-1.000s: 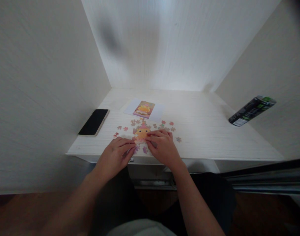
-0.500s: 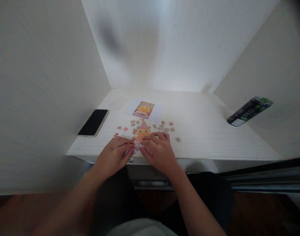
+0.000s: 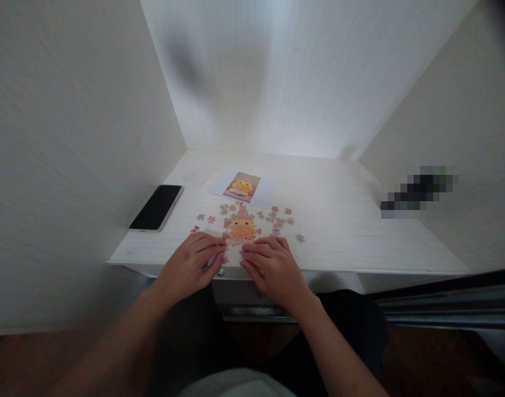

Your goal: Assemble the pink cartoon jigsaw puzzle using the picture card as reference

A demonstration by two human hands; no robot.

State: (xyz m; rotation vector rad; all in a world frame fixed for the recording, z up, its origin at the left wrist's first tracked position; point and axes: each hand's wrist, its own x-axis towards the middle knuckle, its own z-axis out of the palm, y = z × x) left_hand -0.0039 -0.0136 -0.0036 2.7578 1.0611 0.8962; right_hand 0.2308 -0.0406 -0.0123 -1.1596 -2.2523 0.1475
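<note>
Puzzle lies just beyond left hand and right hand, both palm-down, fingers flat, gripping nothing.

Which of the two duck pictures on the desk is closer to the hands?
The puzzle, partly assembled, lies just beyond the fingertips of both hands. The printed picture lies farther back on its white sheet, beyond the loose pieces.

Home desk nook, white walls, phone, jigsaw pieces

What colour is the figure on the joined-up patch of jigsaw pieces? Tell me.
Orange-yellow with pink around it, on the assembled jigsaw patch just beyond both hands; seen in the head view.
</note>
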